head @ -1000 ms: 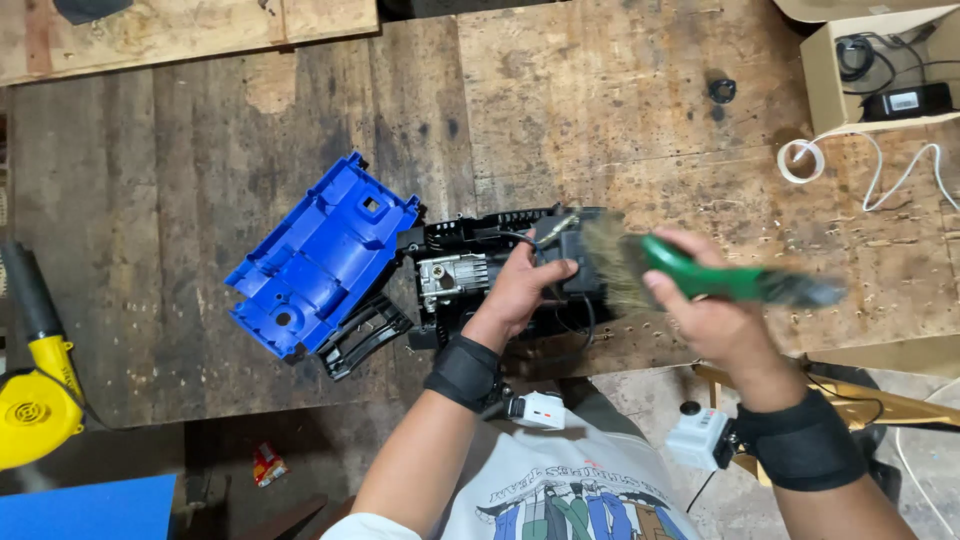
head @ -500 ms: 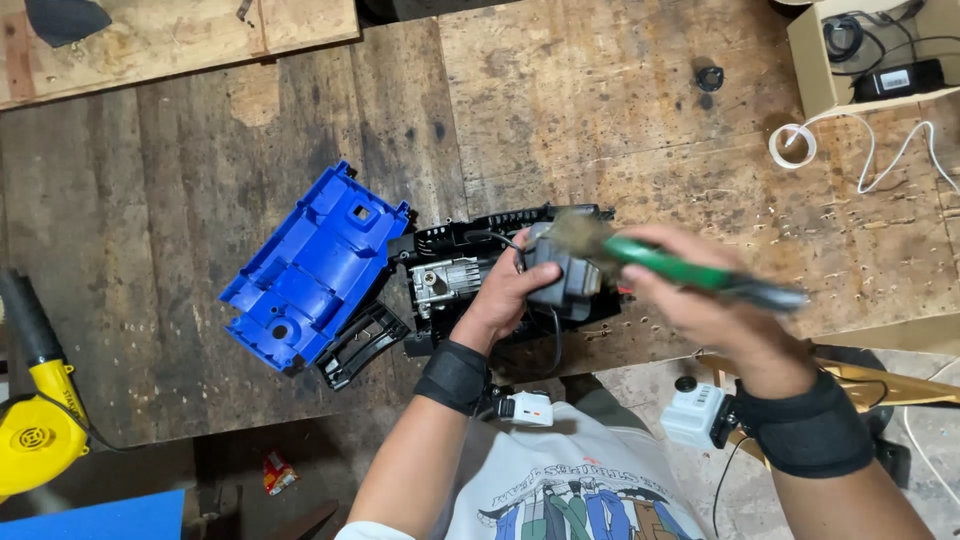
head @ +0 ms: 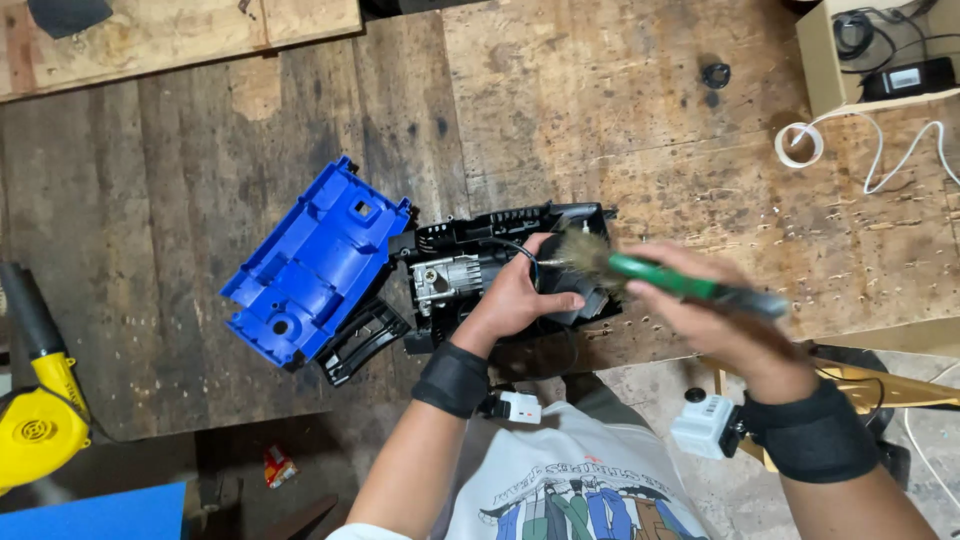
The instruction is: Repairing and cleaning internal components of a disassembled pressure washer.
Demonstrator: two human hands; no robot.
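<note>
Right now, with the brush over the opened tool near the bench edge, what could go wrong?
Three risks, as judgements:
1. The opened black tool body lies close to the bench edge; a hard stroke could perhaps push it off, though the left hand steadies it.
2. The brush works right beside the left hand's fingers and could scrape them.
3. Loosened dust may fly toward the face.

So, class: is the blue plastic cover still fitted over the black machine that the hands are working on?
No, the blue cover lies detached on the wooden bench, left of the opened black machine.
</note>
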